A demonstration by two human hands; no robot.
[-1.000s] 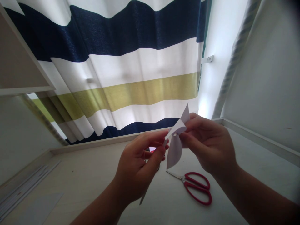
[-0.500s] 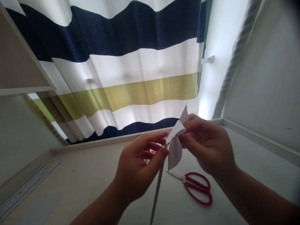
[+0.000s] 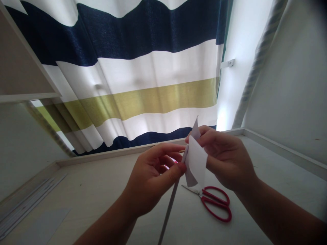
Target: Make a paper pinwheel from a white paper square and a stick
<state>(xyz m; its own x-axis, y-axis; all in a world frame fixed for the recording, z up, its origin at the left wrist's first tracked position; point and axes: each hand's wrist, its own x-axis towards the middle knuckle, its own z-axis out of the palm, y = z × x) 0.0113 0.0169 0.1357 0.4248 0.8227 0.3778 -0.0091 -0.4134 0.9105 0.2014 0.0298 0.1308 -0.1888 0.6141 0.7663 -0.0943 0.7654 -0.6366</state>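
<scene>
A white paper pinwheel (image 3: 198, 159) stands at the top of a thin greyish stick (image 3: 168, 215), its blades turned nearly side-on to me. My left hand (image 3: 149, 182) pinches the stick just below its top, between thumb and fingers. A small brownish tip (image 3: 182, 151) pokes out between those fingers and the stick; I cannot tell what it is. From the far side, my right hand (image 3: 228, 158) grips the pinwheel, with its fingertips partly hidden behind the paper. Below both hands, red-handled scissors (image 3: 215, 202) lie on the white tabletop (image 3: 102, 190).
Several thin white strips (image 3: 28, 204) lie along the table's left side, by a pale sheet of paper (image 3: 46, 223). A raised rim (image 3: 133, 151) borders the back edge, with a striped curtain (image 3: 143, 98) behind it. Something pink (image 3: 175, 160) shows behind my left fingers, mostly hidden.
The pinwheel has turned, so a broad blade now faces me where its curled centre showed before. Both hands stay close to where they were, and the stick leans slightly more.
</scene>
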